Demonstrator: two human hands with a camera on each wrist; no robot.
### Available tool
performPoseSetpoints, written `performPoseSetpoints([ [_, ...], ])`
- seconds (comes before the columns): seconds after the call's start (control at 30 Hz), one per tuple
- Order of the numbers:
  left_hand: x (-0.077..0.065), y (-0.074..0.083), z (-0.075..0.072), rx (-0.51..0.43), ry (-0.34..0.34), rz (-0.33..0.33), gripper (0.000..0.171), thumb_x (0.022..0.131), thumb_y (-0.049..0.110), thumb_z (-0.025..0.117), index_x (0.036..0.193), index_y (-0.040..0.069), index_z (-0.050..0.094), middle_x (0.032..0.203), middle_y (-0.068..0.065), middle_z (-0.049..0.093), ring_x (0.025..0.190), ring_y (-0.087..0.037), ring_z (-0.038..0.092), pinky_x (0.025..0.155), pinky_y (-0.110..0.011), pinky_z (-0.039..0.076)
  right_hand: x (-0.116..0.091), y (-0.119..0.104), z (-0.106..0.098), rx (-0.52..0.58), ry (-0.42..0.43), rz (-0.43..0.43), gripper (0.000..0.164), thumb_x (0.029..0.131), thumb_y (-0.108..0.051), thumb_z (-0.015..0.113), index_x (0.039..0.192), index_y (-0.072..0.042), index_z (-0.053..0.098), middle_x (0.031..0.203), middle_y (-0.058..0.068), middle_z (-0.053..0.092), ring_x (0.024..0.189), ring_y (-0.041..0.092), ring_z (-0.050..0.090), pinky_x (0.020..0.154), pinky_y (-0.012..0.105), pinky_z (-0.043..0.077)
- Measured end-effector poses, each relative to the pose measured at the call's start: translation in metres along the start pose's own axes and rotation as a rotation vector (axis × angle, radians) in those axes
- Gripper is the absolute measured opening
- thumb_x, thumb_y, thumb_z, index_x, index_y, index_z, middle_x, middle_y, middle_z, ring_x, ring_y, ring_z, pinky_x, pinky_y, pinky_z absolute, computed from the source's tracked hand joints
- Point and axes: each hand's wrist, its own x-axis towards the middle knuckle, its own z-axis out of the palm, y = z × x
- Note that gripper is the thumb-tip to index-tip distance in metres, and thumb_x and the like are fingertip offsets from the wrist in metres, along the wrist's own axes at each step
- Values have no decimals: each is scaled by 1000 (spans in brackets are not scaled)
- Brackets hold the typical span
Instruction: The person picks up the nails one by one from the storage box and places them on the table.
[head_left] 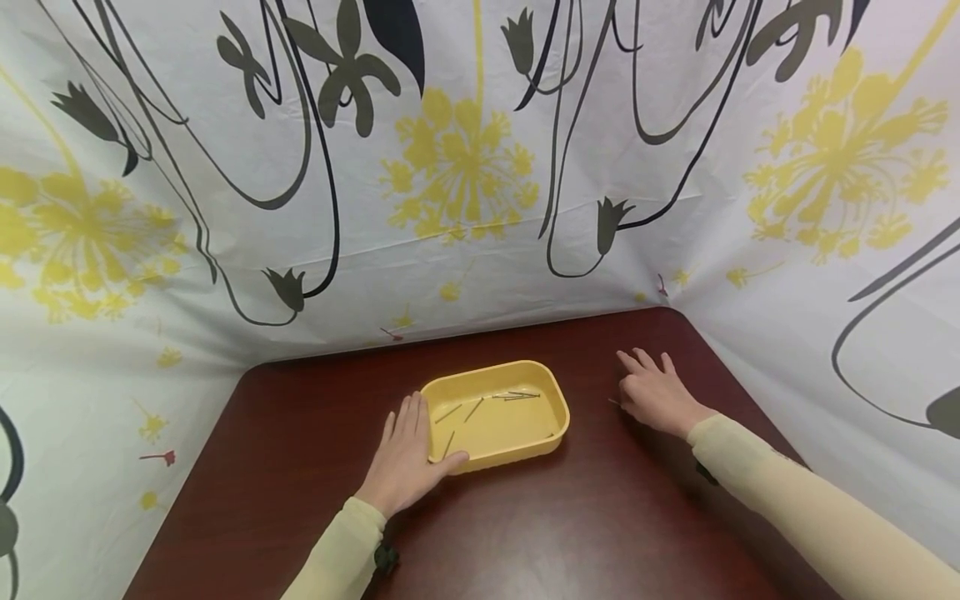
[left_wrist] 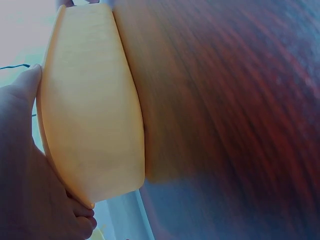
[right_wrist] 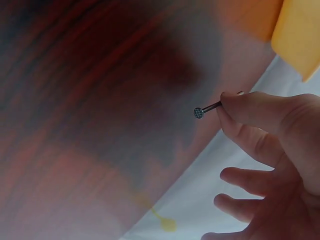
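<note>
A yellow plastic tray (head_left: 498,456) with rounded corners stands on the table, with several thin nails (head_left: 517,396) lying loose in it. My left hand (head_left: 405,462) rests on the tray's left end, fingers straight over the rim and thumb along the near rim. The left wrist view shows the thumb against the rim of the tray's side wall (left_wrist: 90,100). To the right of the tray, my right hand (head_left: 660,398) pinches a single nail (right_wrist: 199,113) between thumb and forefinger. Its flat, cross-hatched head points away from the fingertips; the other fingers are spread apart.
The dark reddish-brown wooden table (head_left: 570,533) has rounded far corners. A white cloth (head_left: 450,275) with a plant pattern hangs close behind the table and along both sides.
</note>
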Motion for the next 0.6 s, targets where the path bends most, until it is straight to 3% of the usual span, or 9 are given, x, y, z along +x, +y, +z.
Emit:
performPoseSetpoints([
  [0.3, 0, 0, 0, -5, -19, -2, 116, 86, 83, 44, 159, -1, 11, 167, -14, 4, 154, -28, 4, 121, -51, 8, -4, 2, 9, 15, 9, -2, 35, 79, -12, 84, 59, -26, 59, 148, 28, 45, 139, 54, 31, 101, 81, 19],
  [0.6, 0, 1, -1, 7, 1, 20, 117, 86, 84, 42, 159, -3, 14, 166, -17, 9, 153, -31, 8, 120, -53, 12, -5, 4, 10, 35, 8, 1, 34, 79, -14, 86, 60, -26, 60, 148, 28, 45, 139, 54, 31, 102, 80, 19],
])
